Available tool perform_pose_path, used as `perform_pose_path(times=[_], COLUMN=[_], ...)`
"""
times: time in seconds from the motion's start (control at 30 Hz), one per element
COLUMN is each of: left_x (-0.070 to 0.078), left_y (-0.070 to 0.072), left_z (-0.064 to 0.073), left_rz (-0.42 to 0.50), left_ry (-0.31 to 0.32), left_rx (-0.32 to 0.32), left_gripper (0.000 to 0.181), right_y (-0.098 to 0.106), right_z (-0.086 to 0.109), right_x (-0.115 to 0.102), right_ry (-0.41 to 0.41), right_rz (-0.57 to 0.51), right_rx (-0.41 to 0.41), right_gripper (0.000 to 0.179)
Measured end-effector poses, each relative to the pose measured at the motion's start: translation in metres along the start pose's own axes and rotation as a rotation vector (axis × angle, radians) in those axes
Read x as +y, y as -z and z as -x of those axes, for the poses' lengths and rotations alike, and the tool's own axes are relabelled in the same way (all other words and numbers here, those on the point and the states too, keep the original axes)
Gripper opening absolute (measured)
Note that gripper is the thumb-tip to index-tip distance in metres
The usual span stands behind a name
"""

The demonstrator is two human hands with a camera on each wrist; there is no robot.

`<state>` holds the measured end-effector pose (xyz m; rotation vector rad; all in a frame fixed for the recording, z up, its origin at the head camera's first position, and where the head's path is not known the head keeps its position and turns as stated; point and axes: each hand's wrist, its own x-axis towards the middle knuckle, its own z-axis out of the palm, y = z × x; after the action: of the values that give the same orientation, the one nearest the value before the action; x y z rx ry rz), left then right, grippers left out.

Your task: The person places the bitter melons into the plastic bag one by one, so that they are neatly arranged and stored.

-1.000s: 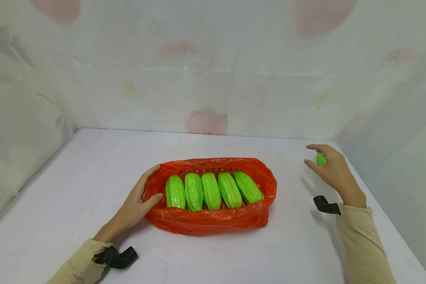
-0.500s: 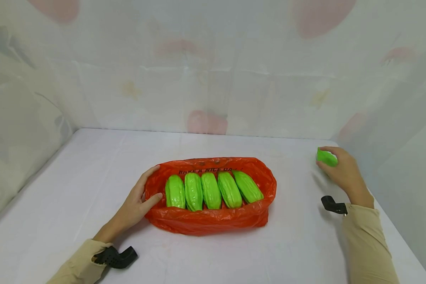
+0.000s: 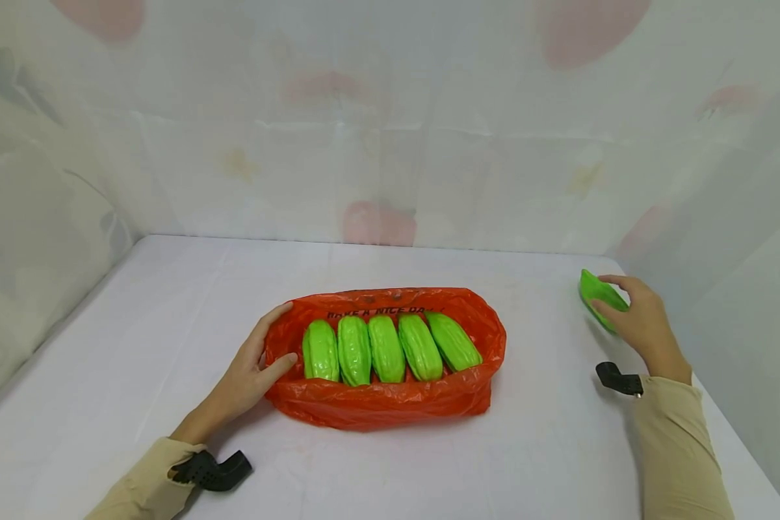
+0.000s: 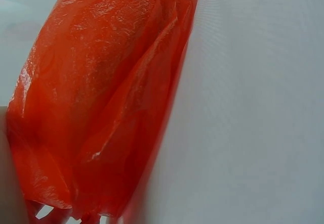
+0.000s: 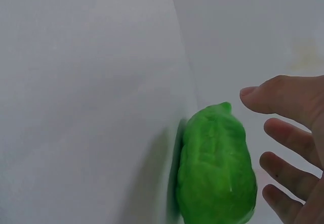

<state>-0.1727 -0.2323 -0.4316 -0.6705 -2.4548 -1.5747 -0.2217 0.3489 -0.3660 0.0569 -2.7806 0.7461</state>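
Note:
A red plastic bag point(image 3: 377, 408) lies wide-mouthed on the white table, with several green ribbed bitter melons point(image 3: 387, 349) side by side inside. My left hand point(image 3: 250, 372) holds the bag's left end, its thumb over the rim. In the left wrist view, the bag's crinkled side point(image 4: 101, 92) fills much of the picture. Far right on the table is one more bitter melon point(image 3: 589, 287), also seen in the right wrist view point(image 5: 217, 168). My right hand point(image 3: 640, 318) is around it with thumb and fingers spread, and in the right wrist view a gap shows between fingertips and melon.
White cloth covers the table point(image 3: 546, 448). Patterned fabric walls point(image 3: 468, 180) close off the back and both sides; the right one stands near the right hand. Black wrist cameras point(image 3: 214, 471) sit at both cuffs.
My right hand has shifted right and slightly toward me beside the lone bitter melon, which shows more now and sits at a different angle. The left hand and the bag have stayed put.

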Motion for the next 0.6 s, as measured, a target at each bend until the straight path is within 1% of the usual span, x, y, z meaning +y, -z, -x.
perform_pose_path(times=[0.13,0.27,0.4,0.6], left_x=[0.000,-0.001,-0.001,-0.001], left_y=[0.000,0.000,0.000,0.000], left_z=[0.000,-0.001,-0.001,0.000], left_rz=[-0.005,-0.012,-0.011,-0.009], left_ry=[-0.001,-0.001,0.002,0.004], left_rx=[0.000,0.001,0.001,-0.004], left_gripper=[0.073,0.073,0.073,0.073], right_y=[-0.002,-0.004,-0.007,-0.011], right_z=[0.000,0.000,-0.001,-0.002], right_x=[0.005,0.010,0.017,0.023], right_ry=[-0.020,-0.013,-0.006,-0.021], right_rz=[0.003,0.009,0.029,0.052], right_rx=[-0.002,0.006,-0.014,-0.075], right_gripper=[0.046,0.046,0.053,0.064])
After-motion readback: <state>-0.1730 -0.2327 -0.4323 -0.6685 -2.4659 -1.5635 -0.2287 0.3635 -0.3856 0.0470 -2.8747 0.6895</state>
